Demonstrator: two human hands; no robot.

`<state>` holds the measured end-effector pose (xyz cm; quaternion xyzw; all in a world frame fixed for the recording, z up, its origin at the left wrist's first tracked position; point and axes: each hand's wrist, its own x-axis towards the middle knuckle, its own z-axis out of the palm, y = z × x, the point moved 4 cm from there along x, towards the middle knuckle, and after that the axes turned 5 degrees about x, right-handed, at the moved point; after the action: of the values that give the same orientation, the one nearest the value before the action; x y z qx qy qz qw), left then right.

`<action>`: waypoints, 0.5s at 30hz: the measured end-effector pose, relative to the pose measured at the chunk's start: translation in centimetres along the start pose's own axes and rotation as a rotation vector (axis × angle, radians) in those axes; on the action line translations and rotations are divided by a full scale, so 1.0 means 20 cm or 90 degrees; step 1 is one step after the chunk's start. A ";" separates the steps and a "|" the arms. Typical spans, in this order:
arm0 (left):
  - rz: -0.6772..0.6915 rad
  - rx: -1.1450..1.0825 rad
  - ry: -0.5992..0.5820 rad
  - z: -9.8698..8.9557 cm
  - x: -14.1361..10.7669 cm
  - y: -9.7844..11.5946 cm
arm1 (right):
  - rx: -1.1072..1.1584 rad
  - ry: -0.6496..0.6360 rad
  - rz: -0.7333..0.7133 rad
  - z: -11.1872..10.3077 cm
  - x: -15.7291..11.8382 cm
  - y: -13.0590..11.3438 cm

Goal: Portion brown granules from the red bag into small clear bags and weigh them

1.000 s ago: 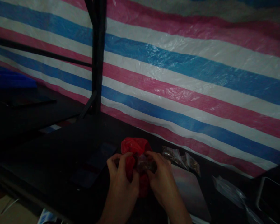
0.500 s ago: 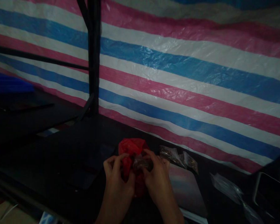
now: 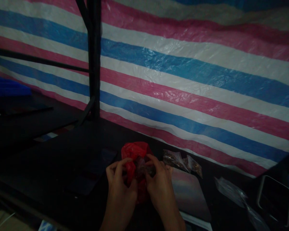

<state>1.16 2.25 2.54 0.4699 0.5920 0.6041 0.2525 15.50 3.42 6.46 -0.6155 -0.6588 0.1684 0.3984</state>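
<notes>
Red bag (image 3: 135,150): thin plastic film, crinkled, slight sheen; pinched between both bare hands.
Small pouch (image 3: 142,166) at the fingertips: clear glossy plastic, contents dark and too dim to tell.
Two packets (image 3: 180,160): clear plastic, wrinkled, shiny, with brownish grainy contents.
Loose wrap (image 3: 231,192): transparent film, creased, faintly reflective.
Tarp (image 3: 183,80): woven-look plastic sheet, striped pink, blue and white, crumpled, with glossy highlights.
Table (image 3: 62,154): dark, matt, smooth; material not clear in the low light.
Post (image 3: 93,57): dark, smooth, probably painted metal.
Flat plate (image 3: 190,195): smooth, dull sheen, mirroring the stripes.
Frame (image 3: 274,199): pale rim, looks like smooth metal.
</notes>
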 end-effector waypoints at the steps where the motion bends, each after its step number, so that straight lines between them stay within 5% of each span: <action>1: -0.005 -0.001 0.004 0.00 0.00 0.00 | 0.003 0.006 -0.001 0.00 0.00 0.00; 15: 0.004 0.056 0.046 -0.01 0.01 0.01 | 0.036 0.089 0.018 -0.03 0.00 0.03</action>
<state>0.91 2.29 2.89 0.4604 0.6251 0.5950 0.2078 16.32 3.41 6.53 -0.6232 -0.6158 0.1492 0.4585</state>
